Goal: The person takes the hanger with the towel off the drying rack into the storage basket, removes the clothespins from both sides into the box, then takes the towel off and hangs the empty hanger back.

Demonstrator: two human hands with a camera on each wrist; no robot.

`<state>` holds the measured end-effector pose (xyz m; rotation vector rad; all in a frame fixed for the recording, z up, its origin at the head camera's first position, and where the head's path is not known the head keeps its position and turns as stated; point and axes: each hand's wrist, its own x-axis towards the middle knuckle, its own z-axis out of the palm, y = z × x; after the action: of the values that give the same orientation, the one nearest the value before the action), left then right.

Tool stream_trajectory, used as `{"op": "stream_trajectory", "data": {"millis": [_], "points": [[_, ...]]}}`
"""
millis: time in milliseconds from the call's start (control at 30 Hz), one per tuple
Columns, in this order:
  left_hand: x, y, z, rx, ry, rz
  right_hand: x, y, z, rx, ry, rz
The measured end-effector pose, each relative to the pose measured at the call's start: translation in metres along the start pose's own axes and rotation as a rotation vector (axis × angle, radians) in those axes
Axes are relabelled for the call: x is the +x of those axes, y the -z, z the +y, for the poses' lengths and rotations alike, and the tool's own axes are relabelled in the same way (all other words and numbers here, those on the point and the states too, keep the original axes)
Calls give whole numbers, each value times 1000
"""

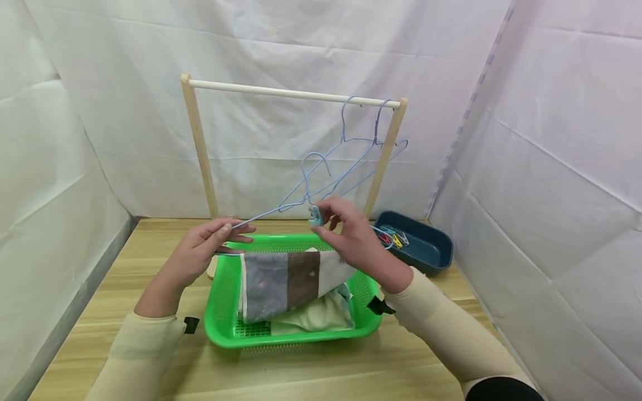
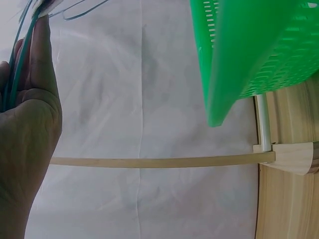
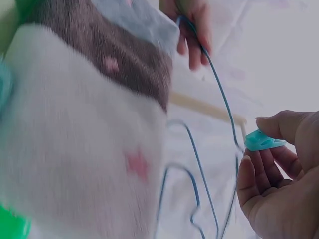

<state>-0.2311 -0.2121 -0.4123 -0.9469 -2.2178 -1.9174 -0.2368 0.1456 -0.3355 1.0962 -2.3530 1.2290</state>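
Observation:
A blue wire hanger [image 1: 268,213] is held up over the basket, its hook upward. My left hand [image 1: 200,245] grips its left end, with fingers around the wires; the left wrist view shows the same hand [image 2: 35,114] from below. Draped over the hanger's lower bar is a striped towel [image 1: 266,284] in grey, brown and white, with pink stars [image 3: 137,165] on its white part. Between thumb and fingers, my right hand [image 1: 353,231] pinches a light blue clothespin [image 1: 315,216], close by the hanger's neck. The right hand hides part of the hanger's right side.
Below the towel stands a green basket [image 1: 215,328] with a pale cloth [image 1: 321,317] inside. Behind it, a wooden rack [image 1: 198,145] carries blue hangers [image 1: 343,120] at the right of its white bar [image 1: 281,92]. A dark blue tray [image 1: 428,242] at right holds several coloured clothespins [image 1: 396,241].

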Motion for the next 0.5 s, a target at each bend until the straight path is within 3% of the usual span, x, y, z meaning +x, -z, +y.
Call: {"op": "stream_trajectory", "data": {"millis": [233,500], "points": [[0,0,0,1,2,-1,-8,40,22,-73,-87,128],[-1,0,-1,-8,1,-8,-18,76,76,-137,-327,189]]}}
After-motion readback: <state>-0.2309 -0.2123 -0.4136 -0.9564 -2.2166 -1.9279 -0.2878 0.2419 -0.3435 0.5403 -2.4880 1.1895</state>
